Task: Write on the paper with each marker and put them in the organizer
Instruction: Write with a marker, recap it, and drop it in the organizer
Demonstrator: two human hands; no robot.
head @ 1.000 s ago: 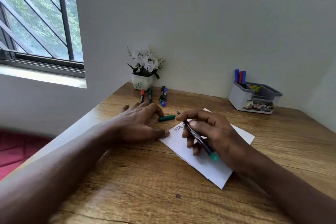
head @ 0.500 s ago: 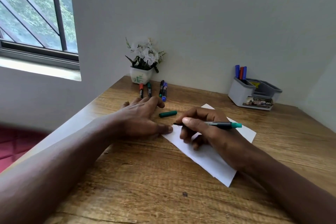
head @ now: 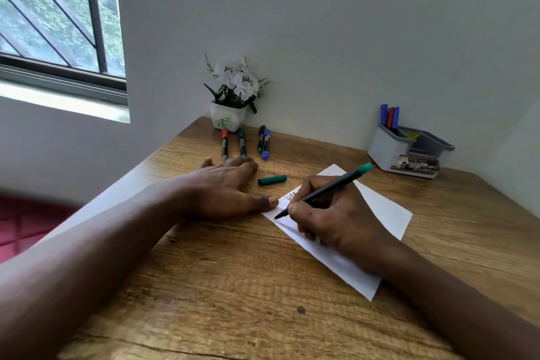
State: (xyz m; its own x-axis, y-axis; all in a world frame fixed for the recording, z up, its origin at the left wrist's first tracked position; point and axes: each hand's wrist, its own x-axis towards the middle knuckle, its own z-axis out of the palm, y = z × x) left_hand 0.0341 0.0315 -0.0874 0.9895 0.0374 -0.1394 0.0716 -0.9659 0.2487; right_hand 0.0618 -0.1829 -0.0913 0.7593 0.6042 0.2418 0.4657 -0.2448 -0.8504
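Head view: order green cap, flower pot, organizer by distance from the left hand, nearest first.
1. Green cap, just right of the left hand.
2. Flower pot, behind the hand, by the wall.
3. Organizer, far right corner.

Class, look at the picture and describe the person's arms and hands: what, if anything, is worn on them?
Both are bare. The left hand and the right hand wear no gloves, and no rings show on the fingers in view. The forearms are uncovered to the picture's edge: no sleeve, watch or bracelet at either wrist. No tattoos or markings are visible.
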